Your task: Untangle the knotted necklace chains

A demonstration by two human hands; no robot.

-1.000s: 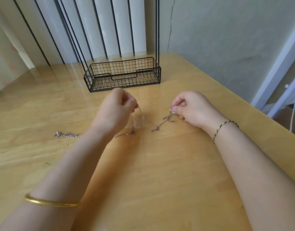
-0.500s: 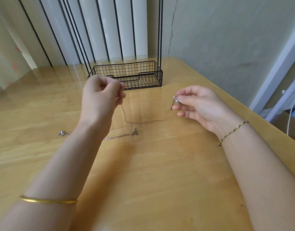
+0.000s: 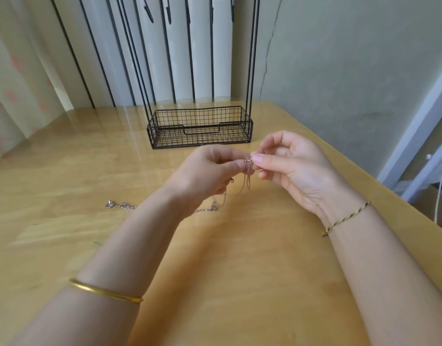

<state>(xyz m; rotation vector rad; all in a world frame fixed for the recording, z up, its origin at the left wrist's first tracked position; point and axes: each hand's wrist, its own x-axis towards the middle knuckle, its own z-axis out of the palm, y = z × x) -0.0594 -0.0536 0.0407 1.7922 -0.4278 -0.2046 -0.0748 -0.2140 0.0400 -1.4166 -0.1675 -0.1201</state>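
Both hands are raised above the wooden table, fingertips nearly meeting. My left hand and my right hand pinch a thin rose-gold necklace chain at its small pendant or clasp, and its strands hang down in a loop between them. A second, silver chain lies on the table to the left, partly hidden under my left forearm; its other end shows below my left hand.
A black wire basket forms the base of a tall black wire stand with hooks at the back of the table. A wall runs along the right. The table's right edge slants past my right forearm.
My hands have come together from about a chain's length apart. The rose-gold chain, stretched between them before, now hangs doubled from the meeting fingertips. The view has tilted up.
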